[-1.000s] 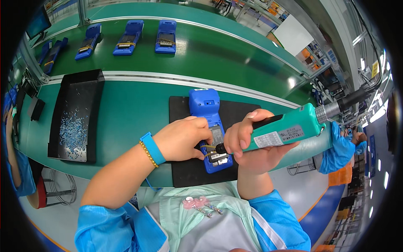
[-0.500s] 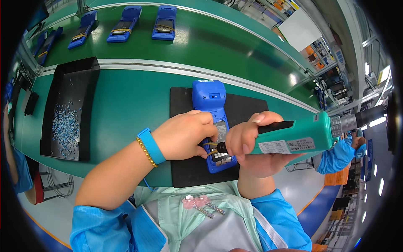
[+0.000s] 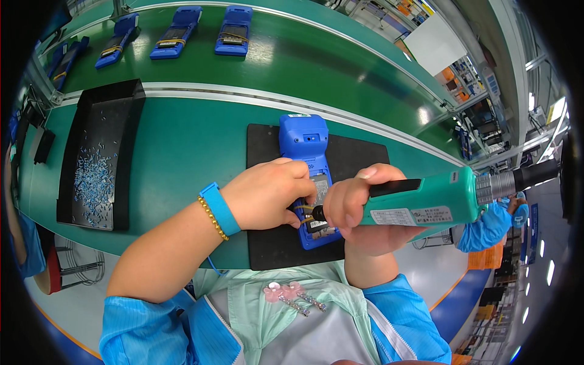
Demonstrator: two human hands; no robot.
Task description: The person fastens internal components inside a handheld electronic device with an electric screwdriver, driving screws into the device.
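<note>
A blue handheld device (image 3: 304, 137) lies back side up on a black mat (image 3: 264, 182), its lower end toward me. My left hand (image 3: 274, 193) is closed at its left edge, thumb and fingers bent over the lower half. A yellowish rubber band (image 3: 303, 207) shows beside those fingertips. My right hand (image 3: 365, 204) wraps round a green electric screwdriver (image 3: 435, 198), held nearly level with its dark nose pointing left at the device. The nose meets the device's lower half close to my left fingertips; the bit's tip and any screw are hidden.
Left on the green bench stands a black tray (image 3: 125, 164) holding many small bluish screws (image 3: 94, 179). Beyond a metal rail, several blue devices with rubber bands, one here (image 3: 233, 31), lie on a green belt. A person in blue (image 3: 483, 228) is at far right.
The screwdriver and my right hand have shifted slightly left. My left hand stays at the device. The banded devices beyond the rail sit slightly farther left.
</note>
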